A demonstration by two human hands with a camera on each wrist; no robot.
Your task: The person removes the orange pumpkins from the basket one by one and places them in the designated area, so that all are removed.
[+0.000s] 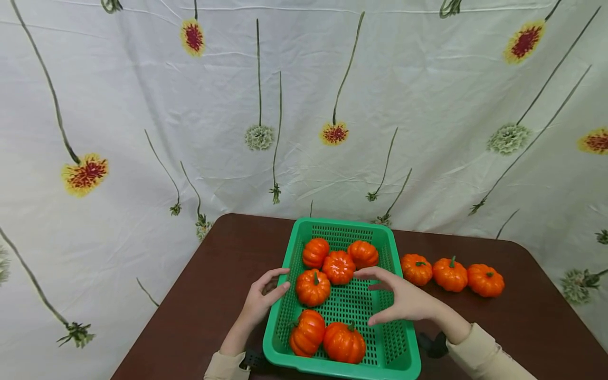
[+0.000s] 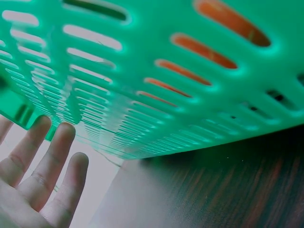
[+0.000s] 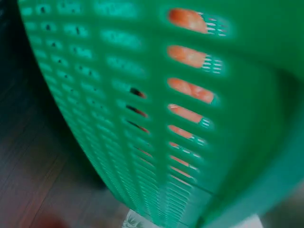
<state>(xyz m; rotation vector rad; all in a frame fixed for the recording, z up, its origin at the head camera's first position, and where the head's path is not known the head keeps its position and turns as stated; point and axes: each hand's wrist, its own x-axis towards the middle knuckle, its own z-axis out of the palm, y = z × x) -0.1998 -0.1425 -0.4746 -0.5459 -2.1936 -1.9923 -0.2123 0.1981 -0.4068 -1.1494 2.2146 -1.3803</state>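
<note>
A green plastic basket [image 1: 342,370] with slotted walls holds several small orange pumpkins [image 1: 312,288]. My left hand [image 1: 258,302] is at the basket's left rim, thumb and fingers parted, fingertips right at the edge. In the left wrist view, the fingers [image 2: 57,152] of that hand extend beside the slotted outer wall, gripping nothing. Over the right side of the basket, my right hand [image 1: 406,300] reaches in with thumb and fingers spread apart and nothing between them. Its index fingertip overlaps a pumpkin [image 1: 339,267] in the head view. The right wrist view shows the basket wall [image 3: 156,61] but no fingers.
Three more pumpkins [image 1: 450,274] sit in a row on the dark brown table [image 1: 214,269], right of the basket. Behind the table hangs a white cloth [image 1: 228,95] printed with flowers.
</note>
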